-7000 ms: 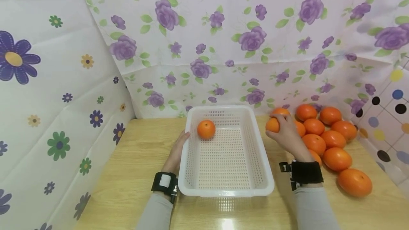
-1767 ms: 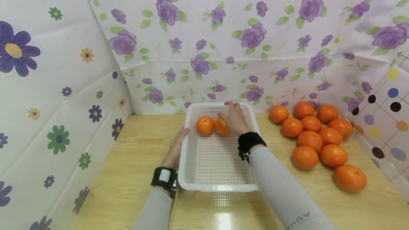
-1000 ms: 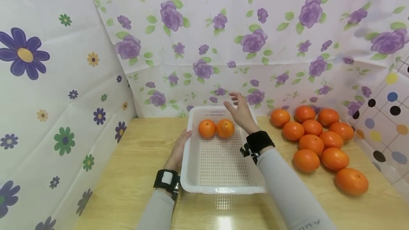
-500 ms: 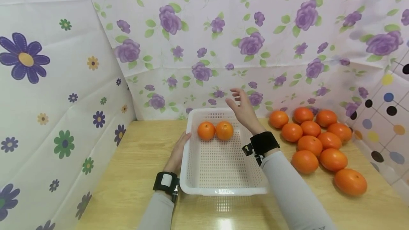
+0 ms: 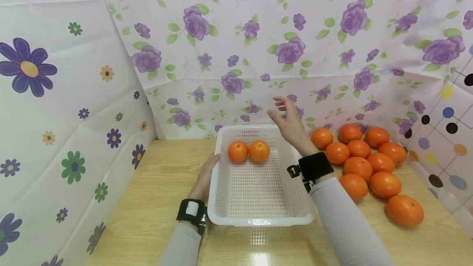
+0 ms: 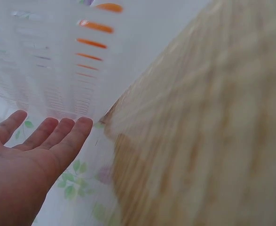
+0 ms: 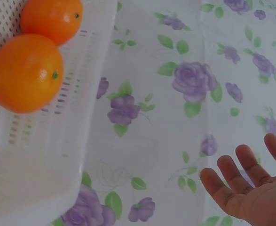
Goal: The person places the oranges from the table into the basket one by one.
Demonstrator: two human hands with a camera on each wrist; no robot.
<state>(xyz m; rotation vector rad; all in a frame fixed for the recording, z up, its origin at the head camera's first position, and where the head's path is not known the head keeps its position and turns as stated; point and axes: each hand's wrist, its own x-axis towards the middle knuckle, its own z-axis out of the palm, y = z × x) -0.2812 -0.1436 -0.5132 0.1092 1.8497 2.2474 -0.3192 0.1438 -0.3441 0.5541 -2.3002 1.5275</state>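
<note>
A white perforated plastic basket [image 5: 261,221] stands on the table with two oranges side by side near its back wall: a left orange [image 5: 238,151] and a right orange [image 5: 259,151]. My left hand [image 5: 203,177] rests against the basket's left side; in the left wrist view its fingers [image 6: 65,148] are extended, their tips at the perforated wall. Raised above the basket's back right corner, my right hand [image 5: 292,125] holds nothing. Its fingers [image 7: 234,176] are spread and slightly bent in the right wrist view, apart from the basket and the oranges.
Several more oranges [image 5: 358,169] lie grouped on the wooden table [image 5: 148,216], right of the basket. A flowered cloth [image 5: 229,44] hangs close behind the basket, with further patterned cloths at left and right [image 5: 452,147].
The right hand carried an orange from the group into the basket, beside the first one, and let it go. It has since risen and shifted right. The left hand stays at the basket.
</note>
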